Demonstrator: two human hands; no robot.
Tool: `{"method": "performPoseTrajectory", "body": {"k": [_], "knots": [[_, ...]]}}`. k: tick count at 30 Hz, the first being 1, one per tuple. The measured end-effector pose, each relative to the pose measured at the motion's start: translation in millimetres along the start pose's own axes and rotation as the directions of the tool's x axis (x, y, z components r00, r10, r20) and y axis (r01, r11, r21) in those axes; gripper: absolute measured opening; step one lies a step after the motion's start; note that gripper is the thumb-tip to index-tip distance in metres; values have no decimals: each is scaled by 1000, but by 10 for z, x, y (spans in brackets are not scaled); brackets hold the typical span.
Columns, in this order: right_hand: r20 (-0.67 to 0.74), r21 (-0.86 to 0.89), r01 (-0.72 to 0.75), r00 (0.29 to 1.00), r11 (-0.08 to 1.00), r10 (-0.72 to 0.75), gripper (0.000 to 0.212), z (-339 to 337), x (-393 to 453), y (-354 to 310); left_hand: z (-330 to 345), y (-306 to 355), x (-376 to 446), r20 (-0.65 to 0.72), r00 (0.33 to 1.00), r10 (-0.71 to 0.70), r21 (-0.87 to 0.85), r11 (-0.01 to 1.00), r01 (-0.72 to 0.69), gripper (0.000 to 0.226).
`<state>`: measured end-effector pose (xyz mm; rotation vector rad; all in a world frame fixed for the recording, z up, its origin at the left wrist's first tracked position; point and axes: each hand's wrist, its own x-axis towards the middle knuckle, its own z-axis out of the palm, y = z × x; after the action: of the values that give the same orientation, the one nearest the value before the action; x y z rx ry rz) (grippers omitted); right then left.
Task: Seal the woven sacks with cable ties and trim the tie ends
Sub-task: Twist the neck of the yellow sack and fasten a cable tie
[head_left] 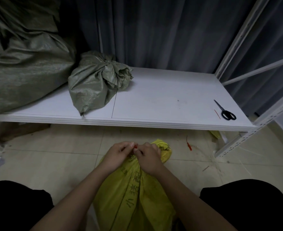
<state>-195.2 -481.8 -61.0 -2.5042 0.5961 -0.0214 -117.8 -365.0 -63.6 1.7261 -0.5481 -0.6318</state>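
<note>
Near, between the knees, both forearms reach forward over the yellow sack (pixel 134 194) on the floor, the left hand (pixel 119 155) and right hand (pixel 150 160) pinching a red cable tie (pixel 135 147) at its gathered neck, while farther off a tied green sack (pixel 95 82) and scissors (pixel 225 111) lie on the white shelf (pixel 162 100).

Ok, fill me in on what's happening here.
A person is gathering the neck of a yellow woven sack on the floor. Both the left hand and right hand pinch a red cable tie at the neck. A green sack sits tied on the white shelf, and the scissors lie untouched at its right end.
</note>
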Motion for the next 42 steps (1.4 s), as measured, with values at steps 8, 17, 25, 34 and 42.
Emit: {"method": "performPoseTrajectory", "body": {"k": [8, 17, 25, 34, 42], "knots": [[-36, -36, 17, 999, 999, -18, 32, 20, -63, -10, 49, 3, 35, -48, 976, -214, -223, 955, 198, 14], [43, -138, 101, 994, 985, -96, 32, 10, -101, -12, -89, -50, 42, 37, 944, -326, -165, 930, 328, 13], [89, -128, 256, 965, 958, -246, 25, -80, -121, 167, 29, 5, 36, -90, 974, -206, -119, 974, 195, 19], [292, -546, 442, 897, 711, -333, 63, -296, -70, 282, 47, -52, -36, -58, 995, -86, 23, 996, 87, 18], [325, -603, 420, 906, 678, -272, 36, -423, 17, 224, -80, -144, -81, -19, 998, -64, 81, 995, 66, 23]]}}
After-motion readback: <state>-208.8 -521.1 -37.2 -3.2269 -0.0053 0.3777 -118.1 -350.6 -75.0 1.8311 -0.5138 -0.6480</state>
